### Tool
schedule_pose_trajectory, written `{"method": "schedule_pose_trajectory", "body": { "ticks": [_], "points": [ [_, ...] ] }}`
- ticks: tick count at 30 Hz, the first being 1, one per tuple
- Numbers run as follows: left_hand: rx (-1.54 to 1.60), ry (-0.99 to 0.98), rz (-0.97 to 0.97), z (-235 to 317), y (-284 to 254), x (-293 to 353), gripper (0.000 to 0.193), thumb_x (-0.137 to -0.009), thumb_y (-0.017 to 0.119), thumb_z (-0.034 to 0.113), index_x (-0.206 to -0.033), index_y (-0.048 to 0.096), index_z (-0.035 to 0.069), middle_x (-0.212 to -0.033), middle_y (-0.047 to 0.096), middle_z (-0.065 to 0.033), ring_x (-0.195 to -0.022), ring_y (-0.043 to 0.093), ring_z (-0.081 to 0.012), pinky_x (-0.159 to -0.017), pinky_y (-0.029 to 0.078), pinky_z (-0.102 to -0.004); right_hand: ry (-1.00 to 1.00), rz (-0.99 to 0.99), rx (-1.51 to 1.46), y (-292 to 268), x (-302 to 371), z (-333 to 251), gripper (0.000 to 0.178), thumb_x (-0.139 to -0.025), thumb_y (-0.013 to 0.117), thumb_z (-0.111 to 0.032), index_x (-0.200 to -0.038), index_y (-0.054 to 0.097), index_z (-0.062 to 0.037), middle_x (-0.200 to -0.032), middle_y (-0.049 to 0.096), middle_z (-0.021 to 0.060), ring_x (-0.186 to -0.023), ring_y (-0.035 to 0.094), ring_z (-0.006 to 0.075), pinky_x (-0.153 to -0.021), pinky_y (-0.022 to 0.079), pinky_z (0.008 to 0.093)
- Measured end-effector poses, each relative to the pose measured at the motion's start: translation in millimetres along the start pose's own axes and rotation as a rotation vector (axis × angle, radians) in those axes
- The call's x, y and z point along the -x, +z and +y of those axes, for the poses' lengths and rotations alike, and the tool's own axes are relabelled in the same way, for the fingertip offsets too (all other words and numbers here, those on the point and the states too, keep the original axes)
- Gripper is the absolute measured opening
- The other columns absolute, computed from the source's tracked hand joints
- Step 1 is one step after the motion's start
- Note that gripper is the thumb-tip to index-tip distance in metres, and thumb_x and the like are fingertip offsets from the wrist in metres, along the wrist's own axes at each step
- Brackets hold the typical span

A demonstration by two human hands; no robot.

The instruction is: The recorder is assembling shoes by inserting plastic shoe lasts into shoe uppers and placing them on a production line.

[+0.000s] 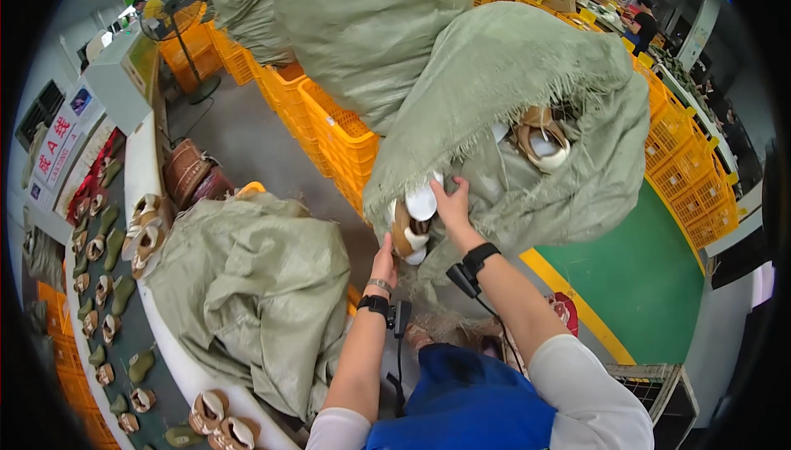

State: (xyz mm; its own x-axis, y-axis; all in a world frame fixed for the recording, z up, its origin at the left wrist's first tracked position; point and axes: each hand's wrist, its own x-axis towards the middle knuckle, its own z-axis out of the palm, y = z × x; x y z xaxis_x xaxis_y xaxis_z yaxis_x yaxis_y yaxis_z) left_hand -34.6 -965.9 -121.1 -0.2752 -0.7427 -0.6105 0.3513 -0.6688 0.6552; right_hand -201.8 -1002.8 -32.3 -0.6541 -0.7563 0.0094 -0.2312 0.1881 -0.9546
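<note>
At the mouth of a large green woven sack (494, 63), both of my hands are on a pair of brown-and-white shoe uppers. My left hand (384, 265) grips the brown shoe upper (402, 232) from its left side, with some fingers hidden behind it. My right hand (452, 204) has thumb and fingers closed on the edge of the white-bottomed shoe upper (421, 202) beside it. More brown-and-white shoe uppers (544, 141) show in the sack's frayed opening, to the right of my hands.
Left of me, a dark conveyor (136, 367) carries shoe uppers and green shoe lasts. Another green sack (255, 285) slumps beside it. Orange crates (338, 133) stand beneath the sacks; more crates (688, 178) line the right. A fan (177, 17) stands behind; people work far off.
</note>
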Motion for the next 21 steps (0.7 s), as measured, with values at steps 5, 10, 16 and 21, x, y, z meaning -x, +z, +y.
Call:
{"method": "schedule_pose_trajectory", "body": {
  "ticks": [5, 10, 16, 21],
  "points": [
    [-0.01, 0.058, -0.025, 4, 32, -61, 0.067, -0.088, 0.04, 0.057, -0.136, 0.03, 0.011, -0.132, 0.042, -0.0071, -0.117, 0.045, -0.0213, -0.093, 0.042, -0.0387, 0.22, -0.299, -0.102, 9, -21, 1, 0.049, -0.079, 0.066, -0.032, -0.104, 0.053, 0.0076, -0.096, 0.061, 0.0155, -0.084, 0.058, 0.0225, -0.072, 0.046, 0.0329],
    [0.255, -0.072, -0.305, 4, 9, -86, 0.08, -0.082, 0.028, 0.071, -0.133, 0.037, 0.011, -0.13, 0.046, -0.0098, -0.116, 0.048, -0.0256, -0.096, 0.041, -0.0429, 0.05, -0.245, 0.19, 45, -20, 15, 0.045, -0.076, 0.065, -0.031, -0.099, 0.056, 0.0068, -0.094, 0.061, 0.0184, -0.088, 0.06, 0.0254, -0.076, 0.046, 0.0332],
    [0.251, 0.017, -0.343, 27, 17, -65, 0.081, -0.08, 0.033, 0.071, -0.136, 0.034, 0.013, -0.134, 0.042, -0.0049, -0.121, 0.042, -0.0231, -0.099, 0.036, -0.0415, 0.064, -0.437, 0.215, 46, -31, 13, 0.054, -0.075, 0.061, -0.045, -0.101, 0.057, 0.0023, -0.104, 0.057, 0.023, -0.098, 0.055, 0.0355, -0.085, 0.043, 0.0378],
    [0.147, -0.012, -0.249, 62, 27, -29, 0.047, -0.085, 0.056, 0.04, -0.123, 0.049, 0.013, -0.121, 0.054, -0.0031, -0.11, 0.05, -0.0198, -0.094, 0.039, -0.0394, -0.123, -0.398, 0.225, 33, -15, 3, 0.038, -0.08, 0.056, -0.036, -0.094, 0.058, -0.0011, -0.098, 0.057, 0.0192, -0.091, 0.054, 0.0354, -0.081, 0.043, 0.0405]
  ]
}}
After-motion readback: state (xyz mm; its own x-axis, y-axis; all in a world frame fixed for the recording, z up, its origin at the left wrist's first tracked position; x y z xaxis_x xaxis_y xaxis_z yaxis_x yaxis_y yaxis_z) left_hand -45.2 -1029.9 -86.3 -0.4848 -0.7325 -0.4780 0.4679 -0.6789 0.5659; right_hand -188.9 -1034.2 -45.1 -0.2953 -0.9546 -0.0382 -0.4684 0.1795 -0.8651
